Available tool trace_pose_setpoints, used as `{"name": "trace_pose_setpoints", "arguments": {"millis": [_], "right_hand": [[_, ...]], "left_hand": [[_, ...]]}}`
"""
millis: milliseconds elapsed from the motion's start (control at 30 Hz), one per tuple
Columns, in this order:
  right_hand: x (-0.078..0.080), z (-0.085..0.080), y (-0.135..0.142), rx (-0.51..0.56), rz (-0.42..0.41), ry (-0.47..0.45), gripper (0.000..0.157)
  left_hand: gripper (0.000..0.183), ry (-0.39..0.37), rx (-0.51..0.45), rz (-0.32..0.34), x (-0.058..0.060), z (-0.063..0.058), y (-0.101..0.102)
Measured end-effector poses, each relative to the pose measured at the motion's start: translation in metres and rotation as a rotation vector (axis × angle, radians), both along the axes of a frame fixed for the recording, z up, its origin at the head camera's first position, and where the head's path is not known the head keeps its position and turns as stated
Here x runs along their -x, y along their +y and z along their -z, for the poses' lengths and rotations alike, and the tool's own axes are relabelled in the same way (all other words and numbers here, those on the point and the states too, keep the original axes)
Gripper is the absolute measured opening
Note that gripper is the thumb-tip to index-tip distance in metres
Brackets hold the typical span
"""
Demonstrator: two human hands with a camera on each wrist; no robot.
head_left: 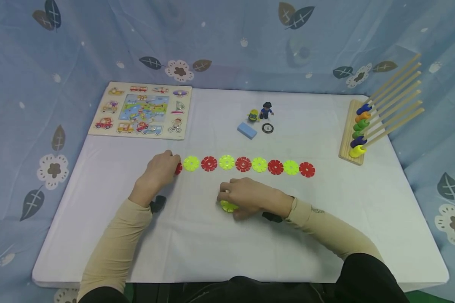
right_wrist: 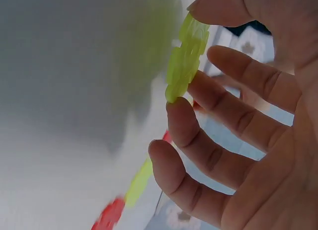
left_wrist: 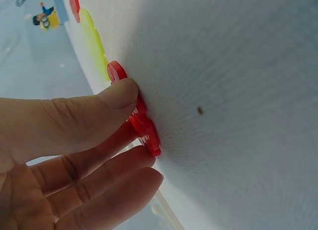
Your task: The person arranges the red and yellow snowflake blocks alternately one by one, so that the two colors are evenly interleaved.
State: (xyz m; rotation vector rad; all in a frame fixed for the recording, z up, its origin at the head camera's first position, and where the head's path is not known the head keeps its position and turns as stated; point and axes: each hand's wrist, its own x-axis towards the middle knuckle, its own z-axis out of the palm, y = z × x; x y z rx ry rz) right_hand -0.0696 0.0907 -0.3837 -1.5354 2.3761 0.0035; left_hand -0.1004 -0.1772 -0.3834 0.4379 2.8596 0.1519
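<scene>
A row of flower-shaped plastic discs, red and yellow-green by turns, crosses the middle of the table; one red disc (head_left: 243, 164) lies near its centre. At the row's left end my left hand (head_left: 160, 170) pinches a red flower disc (left_wrist: 145, 124) between thumb and fingers, close over the white cloth. Nearer to me, below the row, my right hand (head_left: 248, 195) holds a yellow-green flower disc (right_wrist: 188, 58) by its edges, thumb on one side and fingertips on the other. In the right wrist view that disc is tilted above the tabletop.
A wooden picture puzzle board (head_left: 140, 110) lies at the back left. Behind the row are a blue block (head_left: 247, 130), a small black wheel (head_left: 267, 128) and two little figures (head_left: 266, 110). Tall rods with coloured beads rise from a wooden base (head_left: 346, 130) at the right.
</scene>
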Motion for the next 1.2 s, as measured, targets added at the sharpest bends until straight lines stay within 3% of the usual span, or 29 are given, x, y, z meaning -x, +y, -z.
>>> {"name": "trace_pose_setpoints", "arguments": {"millis": [300, 567, 867, 1200], "right_hand": [[0.016, -0.002, 0.049, 0.036, 0.2, -0.037, 0.05], [0.026, -0.005, 0.102, 0.053, 0.366, 0.016, 0.046], [0.035, -0.008, 0.154, 0.029, 0.599, -0.013, 0.046], [0.047, -0.008, 0.207, 0.018, 0.762, -0.017, 0.046]], "left_hand": [[0.027, 0.011, -0.01, 0.005, -0.001, 0.001, 0.0], [0.027, 0.011, -0.014, 0.001, -0.001, 0.001, 0.0], [0.026, 0.019, -0.02, 0.001, -0.002, 0.001, -0.001], [0.024, 0.018, -0.025, 0.003, -0.002, 0.0, -0.001]]}}
